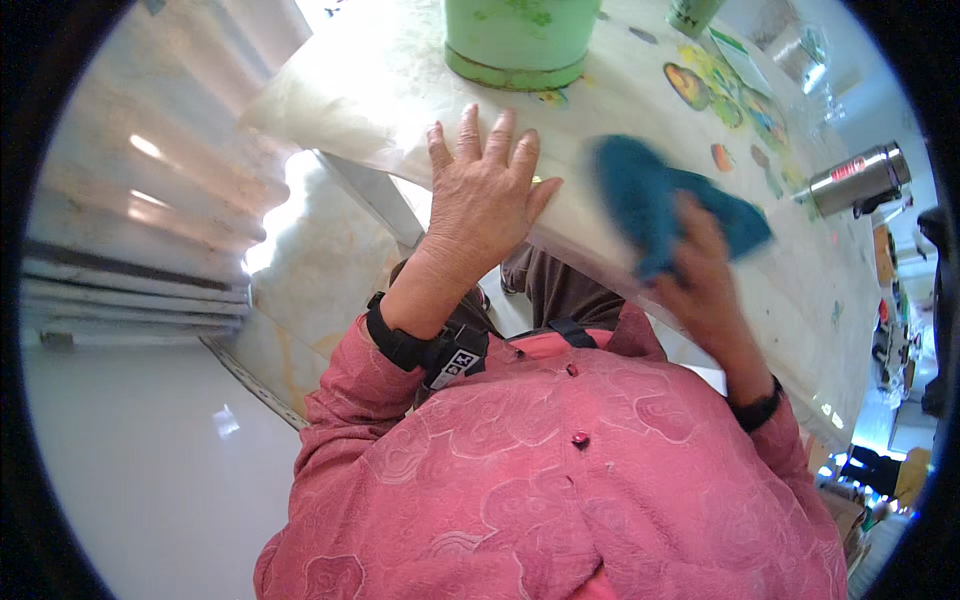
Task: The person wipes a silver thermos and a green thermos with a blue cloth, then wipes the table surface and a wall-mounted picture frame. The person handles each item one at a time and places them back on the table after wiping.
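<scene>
My right hand (701, 277) grips a dark teal cloth (660, 195) over the front part of a table covered with a pale, fruit-patterned tablecloth (795, 315); hand and cloth are blurred. My left hand (484, 184), palm down with fingers spread, lies at the table's front edge and holds nothing. Beyond its fingertips stands a light green container (517, 45), its upper part cut off by the picture's rim. Whether the left palm presses on the tablecloth cannot be told.
A steel flask (859, 180) is at the table's right side. A green can (691, 15) stands at the far edge, near a green and white packet (739, 60). A pale curtain (172, 150) hangs at the left. A person in dark and yellow clothing (892, 472) is far off at right.
</scene>
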A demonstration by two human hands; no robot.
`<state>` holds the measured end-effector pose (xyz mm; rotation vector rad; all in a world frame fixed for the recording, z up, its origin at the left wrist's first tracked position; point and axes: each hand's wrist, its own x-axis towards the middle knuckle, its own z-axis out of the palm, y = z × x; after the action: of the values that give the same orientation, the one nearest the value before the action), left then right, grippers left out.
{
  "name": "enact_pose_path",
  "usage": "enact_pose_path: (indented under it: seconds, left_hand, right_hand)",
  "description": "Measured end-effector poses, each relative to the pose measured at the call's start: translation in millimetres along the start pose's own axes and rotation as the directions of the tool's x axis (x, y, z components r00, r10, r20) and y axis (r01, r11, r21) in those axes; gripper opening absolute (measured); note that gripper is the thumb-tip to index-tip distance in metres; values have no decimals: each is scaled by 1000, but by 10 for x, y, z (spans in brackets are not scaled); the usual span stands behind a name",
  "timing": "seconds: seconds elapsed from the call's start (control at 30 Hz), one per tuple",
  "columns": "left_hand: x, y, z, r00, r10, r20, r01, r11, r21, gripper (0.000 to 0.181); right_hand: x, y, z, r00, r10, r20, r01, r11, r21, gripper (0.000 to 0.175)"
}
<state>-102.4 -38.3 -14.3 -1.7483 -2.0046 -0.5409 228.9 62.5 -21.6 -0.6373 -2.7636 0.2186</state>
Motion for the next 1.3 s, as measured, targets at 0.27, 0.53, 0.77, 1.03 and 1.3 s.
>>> enact_pose_path:
  seconds: [0.27,0.53,0.77,1.03,1.3]
  left_hand:
    - [-169,-634,-82,968,-217,-128,205,973,-102,47]
    - [-257,-749,148,941,-279,-190,227,939,-257,54]
    - [-284,-877,78,921,-360,-146,208,775,-597,63]
    - [-892,-971,-64,816,-548,-186,253,628,-736,75]
    - [-2336,-892,24,535,-806,254,682,234,-693,38]
  right_hand:
    - [381,630,-710,905,423,-46,-425,893,-145,56]
    - [1883,-744,388,885,-458,86,454,889,62,56]
    - [2936,-1093,383,896,-381,228,187,789,585,65]
    - [4174,-1487,1101,855,-510,94,438,808,394,58]
    - [3361,-1391,990,684,-729,38,713,678,179,32]
